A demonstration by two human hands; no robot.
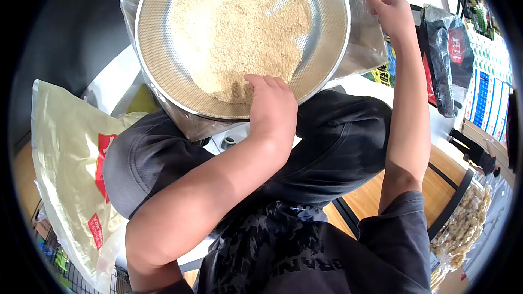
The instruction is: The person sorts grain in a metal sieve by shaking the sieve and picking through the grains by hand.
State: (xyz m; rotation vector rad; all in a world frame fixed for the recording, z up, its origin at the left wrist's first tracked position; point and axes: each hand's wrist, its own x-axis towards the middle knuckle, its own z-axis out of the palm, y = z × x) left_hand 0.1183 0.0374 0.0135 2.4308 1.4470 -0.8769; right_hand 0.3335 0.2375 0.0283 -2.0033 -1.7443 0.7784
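Note:
A wide round metal sieve (pixel 143 71) sits above my knees, with a heap of pale tan grain (pixel 256 27) spread over its mesh. My left hand (pixel 272 98) reaches over the near rim. Its fingers are curled together at the edge of the grain, and their tips are hidden. Around and beneath the sieve lies a clear plastic bag (pixel 362 46). At its upper right, my right hand (pixel 389 11) pinches the bag's edge between thumb and fingers.
A large pale plastic sack (pixel 68 163) with red labels stands at my left. Dark packaging (pixel 444 54) and shelved boxes (pixel 487 98) are to the right. A clear bag of light brown pieces (pixel 463 226) lies at lower right. A person (pixel 474 152) is farther off.

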